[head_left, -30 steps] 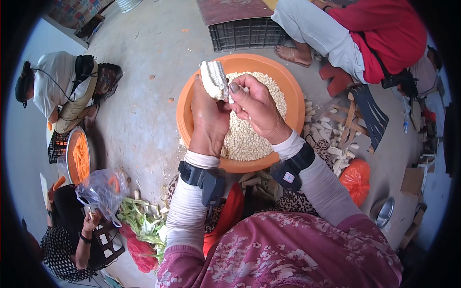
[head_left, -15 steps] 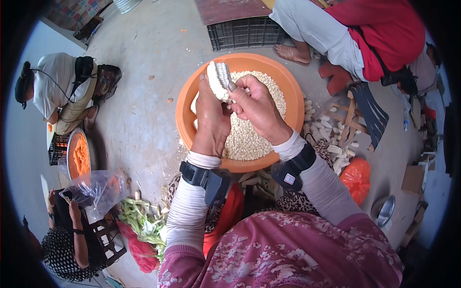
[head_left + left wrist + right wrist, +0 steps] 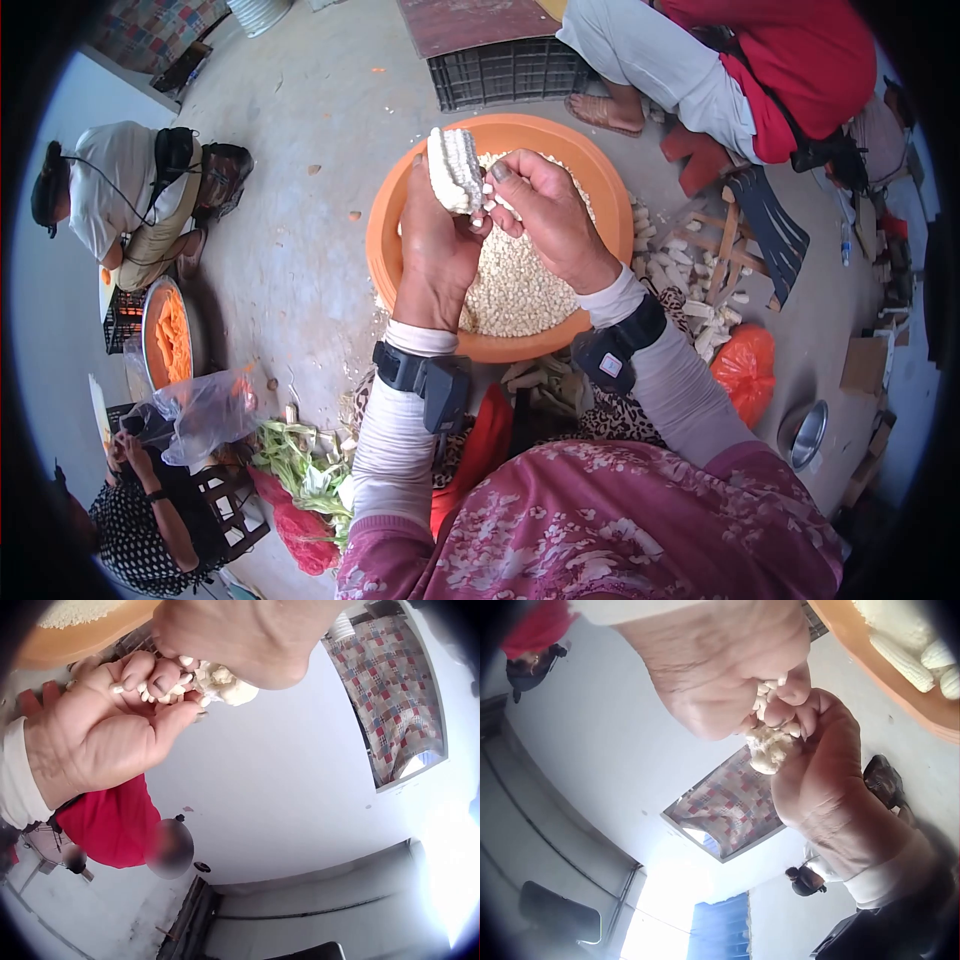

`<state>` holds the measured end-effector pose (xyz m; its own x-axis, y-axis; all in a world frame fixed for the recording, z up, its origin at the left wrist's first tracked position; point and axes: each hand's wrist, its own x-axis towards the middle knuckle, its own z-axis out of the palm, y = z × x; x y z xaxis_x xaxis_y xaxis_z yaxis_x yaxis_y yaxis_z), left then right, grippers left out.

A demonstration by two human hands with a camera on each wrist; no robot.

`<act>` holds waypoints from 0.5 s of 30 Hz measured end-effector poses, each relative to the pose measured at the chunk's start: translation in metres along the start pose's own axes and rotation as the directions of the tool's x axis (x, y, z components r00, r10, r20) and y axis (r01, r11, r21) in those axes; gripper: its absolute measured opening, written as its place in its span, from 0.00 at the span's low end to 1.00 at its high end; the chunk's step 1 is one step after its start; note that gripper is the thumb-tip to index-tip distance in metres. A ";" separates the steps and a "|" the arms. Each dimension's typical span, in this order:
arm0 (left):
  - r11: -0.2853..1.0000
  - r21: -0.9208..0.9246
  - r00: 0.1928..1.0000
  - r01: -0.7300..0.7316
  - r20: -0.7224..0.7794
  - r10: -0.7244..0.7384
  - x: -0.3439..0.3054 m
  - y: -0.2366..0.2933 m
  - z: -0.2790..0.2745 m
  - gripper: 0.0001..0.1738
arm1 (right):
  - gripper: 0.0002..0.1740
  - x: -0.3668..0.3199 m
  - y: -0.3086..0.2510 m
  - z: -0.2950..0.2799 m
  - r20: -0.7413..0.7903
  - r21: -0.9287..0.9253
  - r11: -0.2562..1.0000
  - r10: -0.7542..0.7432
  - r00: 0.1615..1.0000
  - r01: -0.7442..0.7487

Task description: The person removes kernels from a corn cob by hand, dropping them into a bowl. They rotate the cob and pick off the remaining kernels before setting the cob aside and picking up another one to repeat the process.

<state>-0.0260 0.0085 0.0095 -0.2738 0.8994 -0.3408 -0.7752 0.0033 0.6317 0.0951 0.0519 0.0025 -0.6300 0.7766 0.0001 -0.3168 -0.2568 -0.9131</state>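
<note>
Concrete floor [image 3: 300,200] carries an orange basin [image 3: 385,240] of loose kernels [image 3: 515,285] at upper centre, and above it the left hand [image 3: 435,250] grips a corn cob [image 3: 452,168] nearly upright while the right hand [image 3: 550,215], touching from the right, pinches its lower end.

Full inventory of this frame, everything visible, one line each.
corn cob: 1, white, held up at centre
basin: 1, orange, floor, under the cob
kernels: many, pale, in basin
crate: 1, black, beyond basin
stripped cobs: pile, whitish, right of basin
bag: 1, orange, floor right
metal bowl: 1, silver, lower right
husks: heap, green, lower left
carrot tray: 1, orange contents, left
others: 3, person in red top right, person in white left, person in dots bottom left
left hand: 1, grips cob
right hand: 1, pinches at cob
</note>
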 end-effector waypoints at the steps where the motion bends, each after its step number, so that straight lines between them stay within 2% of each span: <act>1: 1.000 0.029 0.999 0.004 -0.051 -0.002 -0.001 0.000 0.001 0.13 | 0.13 0.001 -0.001 -0.001 -0.029 -0.063 0.998 -0.026 0.999 0.024; 4: 0.997 0.072 0.993 -0.009 -0.118 0.018 -0.003 0.003 0.004 0.13 | 0.16 0.002 -0.006 -0.003 -0.081 -0.156 0.987 -0.040 0.996 0.027; 5: 0.996 0.087 0.990 -0.026 -0.134 0.038 -0.003 0.004 0.004 0.14 | 0.17 0.003 -0.005 -0.006 -0.048 -0.204 0.977 -0.070 0.996 0.059; 9: 0.989 0.130 0.989 -0.065 -0.123 0.082 -0.005 0.004 0.004 0.15 | 0.18 0.004 -0.001 -0.008 -0.040 -0.315 0.947 -0.078 0.996 0.061; 11: 0.983 0.173 0.991 -0.057 -0.111 0.077 -0.005 0.003 0.006 0.16 | 0.21 0.006 0.002 -0.015 -0.027 -0.462 0.885 -0.076 0.997 0.054; 15: 0.951 0.306 0.993 -0.028 -0.100 0.061 -0.009 -0.001 0.012 0.17 | 0.23 0.003 -0.004 -0.012 -0.094 -0.412 0.911 -0.075 0.993 0.030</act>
<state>-0.0163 0.0059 0.0203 -0.3767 0.8494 -0.3696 -0.5556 0.1121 0.8239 0.1029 0.0627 0.0013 -0.5349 0.8444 0.0305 -0.0154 0.0263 -0.9995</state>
